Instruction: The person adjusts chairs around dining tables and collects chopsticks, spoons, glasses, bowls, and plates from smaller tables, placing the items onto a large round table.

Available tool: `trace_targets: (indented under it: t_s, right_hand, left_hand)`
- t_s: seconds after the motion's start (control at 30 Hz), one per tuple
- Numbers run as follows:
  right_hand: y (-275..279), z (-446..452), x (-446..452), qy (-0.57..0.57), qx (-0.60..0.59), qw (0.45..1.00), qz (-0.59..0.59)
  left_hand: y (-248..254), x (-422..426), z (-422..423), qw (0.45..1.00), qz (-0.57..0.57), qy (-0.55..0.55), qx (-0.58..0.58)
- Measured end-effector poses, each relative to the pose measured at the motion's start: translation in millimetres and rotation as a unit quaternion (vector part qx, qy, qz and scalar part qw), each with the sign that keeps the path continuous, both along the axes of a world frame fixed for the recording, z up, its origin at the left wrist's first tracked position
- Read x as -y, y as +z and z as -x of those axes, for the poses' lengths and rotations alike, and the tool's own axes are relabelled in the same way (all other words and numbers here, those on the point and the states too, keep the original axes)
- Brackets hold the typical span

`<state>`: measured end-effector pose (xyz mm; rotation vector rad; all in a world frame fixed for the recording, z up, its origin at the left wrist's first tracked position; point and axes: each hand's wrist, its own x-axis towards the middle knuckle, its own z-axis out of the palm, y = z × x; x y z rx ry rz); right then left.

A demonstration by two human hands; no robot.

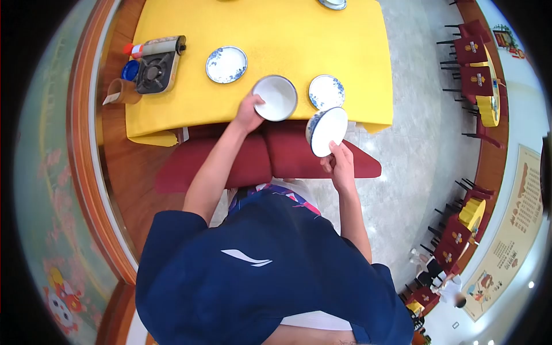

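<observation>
My left hand (pixel 250 115) grips a white bowl (pixel 276 99) by its near left rim, thumb inside, over the front edge of the yellow-covered table (pixel 276 34). In my right hand (pixel 340 165) is a second bowl (pixel 329 132), white inside with a blue pattern outside, tilted and held by its lower rim in front of the table. Just beyond that bowl lies a blue-and-white plate (pixel 326 92) on the cloth. Another blue-patterned plate (pixel 226 64) lies farther back, left of the bowl in my left hand.
A portable gas stove (pixel 156 73) stands at the table's left, beside a blue round object (pixel 130 70) and a brown container (pixel 122 91). Two red chairs (pixel 230 158) are between me and the table. Tableware (pixel 333 3) sits at the far edge. A person (pixel 449 289) is far right.
</observation>
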<state>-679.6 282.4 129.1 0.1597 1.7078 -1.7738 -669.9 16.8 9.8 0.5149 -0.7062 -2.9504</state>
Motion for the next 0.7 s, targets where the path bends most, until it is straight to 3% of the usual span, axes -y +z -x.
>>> trace_targets:
  t_s: [0.1, 0.23, 0.33, 0.47, 0.7]
  right_hand:
    - [16.4, 1.1, -29.6, 0.042, -0.013, 0.999, 0.013]
    - [12.0, 1.2, -96.9, 0.061, -0.106, 0.992, -0.033]
    - [26.3, 0.8, -161.3, 0.085, -0.174, 0.971, -0.138]
    - [19.3, -2.5, -250.6, 0.039, -0.186, 0.970, -0.154]
    - [15.8, -18.8, -379.9, -0.144, -0.210, 0.939, -0.229]
  left_hand:
    - [21.2, -71.9, -13.5, 0.997, -0.005, -0.044, 0.056]
    - [58.9, -176.0, -26.2, 0.997, 0.045, -0.056, 0.033]
    - [69.6, -247.8, -28.5, 0.995, 0.022, -0.073, 0.060]
    - [71.1, -335.0, -15.9, 0.986, 0.041, -0.150, 0.058]
    - [88.3, -468.1, 45.3, 0.941, 0.007, -0.335, 0.052]
